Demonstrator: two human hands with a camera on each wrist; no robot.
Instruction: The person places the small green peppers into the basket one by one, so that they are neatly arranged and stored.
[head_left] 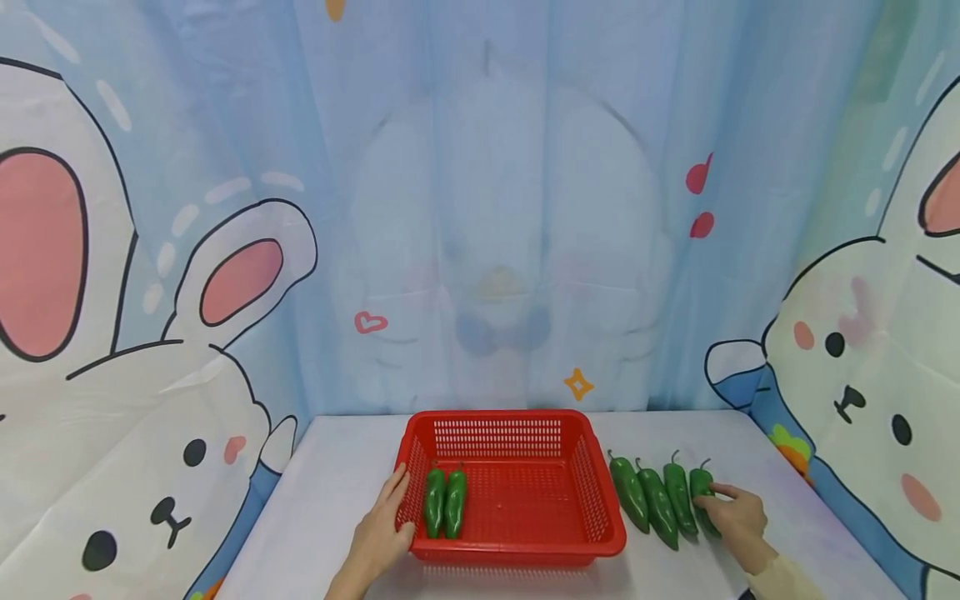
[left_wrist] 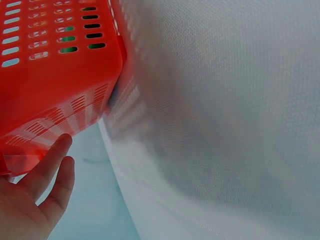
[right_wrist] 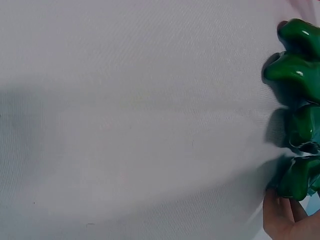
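Note:
Around the left side and near-left corner of the red plastic basket [head_left: 517,546] rests my left hand [head_left: 378,533]. In the left wrist view its fingers [left_wrist: 52,162] lie straight along the basket's outer wall [left_wrist: 60,75]. Two green peppers [head_left: 455,504] lie side by side inside the basket, at its left end. To the right of it, several green peppers [head_left: 628,492] form a row on the table. My right hand [head_left: 735,517] pinches the rightmost pepper [head_left: 701,483], which lies in the row; the right wrist view shows fingertips against this pepper [right_wrist: 295,182].
The white tabletop [head_left: 330,467] carries the basket and the row of peppers. Behind it hangs a light blue curtain [head_left: 495,208] printed with cartoon rabbits. The basket's right wall [head_left: 600,492] stands close to the leftmost loose pepper.

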